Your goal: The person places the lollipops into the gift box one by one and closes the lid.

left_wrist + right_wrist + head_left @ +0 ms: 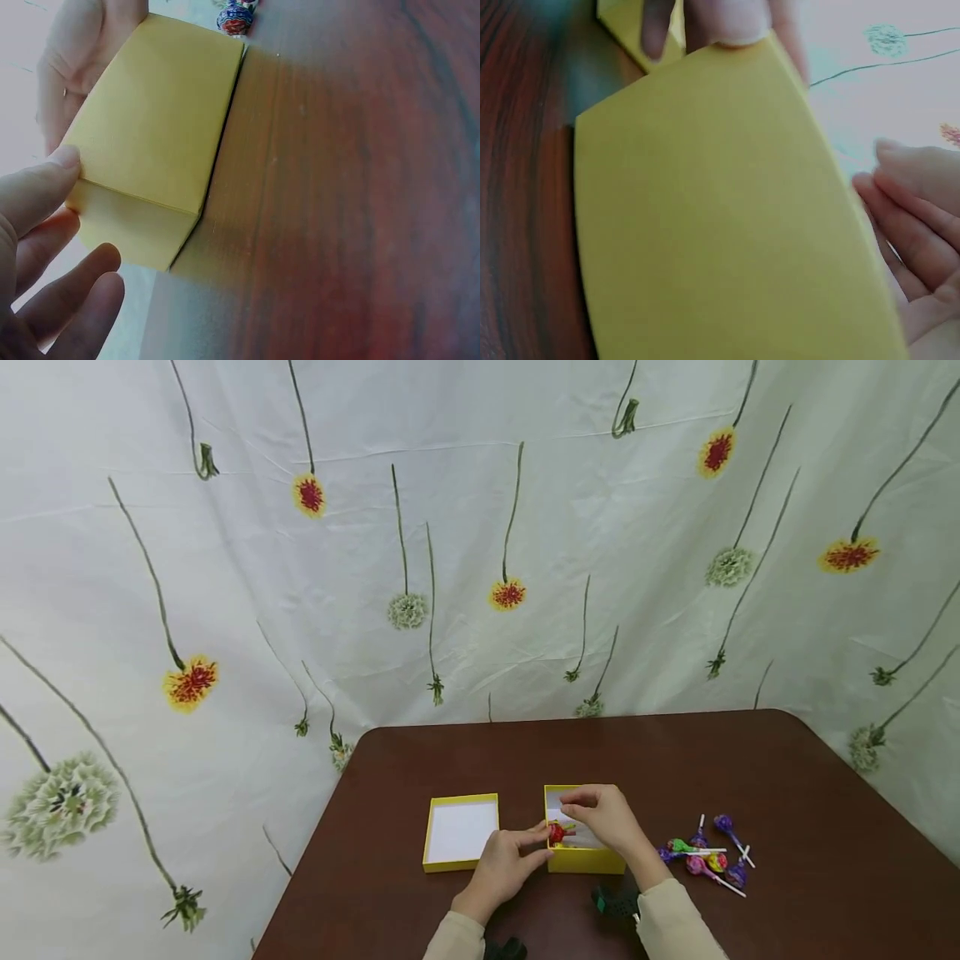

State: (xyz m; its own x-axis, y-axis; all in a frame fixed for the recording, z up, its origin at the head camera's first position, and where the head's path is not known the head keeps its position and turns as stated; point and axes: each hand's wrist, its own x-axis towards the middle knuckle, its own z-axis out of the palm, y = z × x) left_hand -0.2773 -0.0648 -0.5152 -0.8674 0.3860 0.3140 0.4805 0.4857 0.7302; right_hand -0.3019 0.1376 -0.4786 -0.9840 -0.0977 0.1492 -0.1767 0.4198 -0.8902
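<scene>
Pinching the yellow box [587,861] by its near L corner, L grip [504,865] sits lower ctr. in head view; R grip [607,818] over box, fingers loosely curled & bare. Red lollipop [556,833] in box; more lollipops [697,865] lower R on worktop [832,877]; lid [461,831] L of box. L wrist: box upper L. R wrist: box ctr., R grip at R edge.

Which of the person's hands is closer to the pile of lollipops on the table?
Right. The right hand is over the box, just left of the lollipops; the left hand is farther off, touching the box's near left corner.
</scene>
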